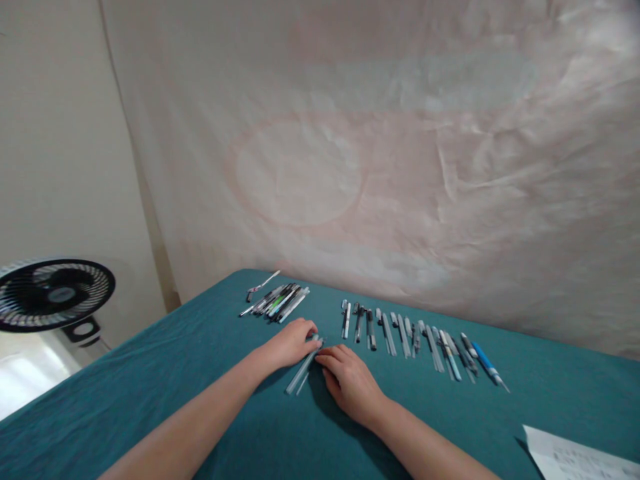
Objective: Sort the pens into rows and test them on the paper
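Note:
Clear pen parts, a wider barrel (296,377) and a thinner tube (303,383), lie side by side on the teal cloth between my hands. My left hand (291,341) has its fingers closed around their far end, with the thumb on the barrel. From the right, my right hand (351,385) reaches in with bent fingers pressed together. Its fingertips meet the far end of the parts; what they pinch there is hidden. A small dark piece (323,341) shows just beyond the fingertips.
A pile of pens (279,302) lies at the far left, beside a separate white-and-black pen (263,285). A row of pens in parts (403,335) runs rightward, ending at a blue pen (486,363). Written paper (575,455) lies front right. A black fan (57,295) stands left of the table.

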The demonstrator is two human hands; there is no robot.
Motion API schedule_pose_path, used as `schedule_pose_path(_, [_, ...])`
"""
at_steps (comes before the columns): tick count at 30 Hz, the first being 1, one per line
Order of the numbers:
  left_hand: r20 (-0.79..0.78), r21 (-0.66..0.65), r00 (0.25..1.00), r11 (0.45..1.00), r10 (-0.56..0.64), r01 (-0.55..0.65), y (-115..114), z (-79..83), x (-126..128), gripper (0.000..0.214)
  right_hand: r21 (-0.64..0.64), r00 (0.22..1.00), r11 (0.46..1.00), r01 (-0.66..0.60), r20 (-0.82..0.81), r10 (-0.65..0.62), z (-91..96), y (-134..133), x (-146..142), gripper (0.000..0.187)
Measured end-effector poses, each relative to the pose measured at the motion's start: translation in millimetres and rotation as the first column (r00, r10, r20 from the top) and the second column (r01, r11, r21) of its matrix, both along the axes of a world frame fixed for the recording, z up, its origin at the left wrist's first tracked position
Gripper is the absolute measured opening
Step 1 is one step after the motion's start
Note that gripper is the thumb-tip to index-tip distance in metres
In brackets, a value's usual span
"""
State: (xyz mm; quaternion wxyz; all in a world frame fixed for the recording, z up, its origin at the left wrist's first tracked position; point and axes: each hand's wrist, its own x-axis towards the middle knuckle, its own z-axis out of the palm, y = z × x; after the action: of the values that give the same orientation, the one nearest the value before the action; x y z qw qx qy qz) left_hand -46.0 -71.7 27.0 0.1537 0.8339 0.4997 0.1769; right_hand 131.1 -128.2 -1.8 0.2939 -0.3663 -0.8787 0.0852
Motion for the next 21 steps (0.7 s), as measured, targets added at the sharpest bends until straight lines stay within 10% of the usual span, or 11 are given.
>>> schedule_pose_path(21, [-0.016,-0.200,0.999,0.979,0.033,-0.035,-5.8,3.1,0.1,0.029,-0.024,0.997,0.998,-0.062,0.042,0.063,0.7,-2.9,-1.9,0.028])
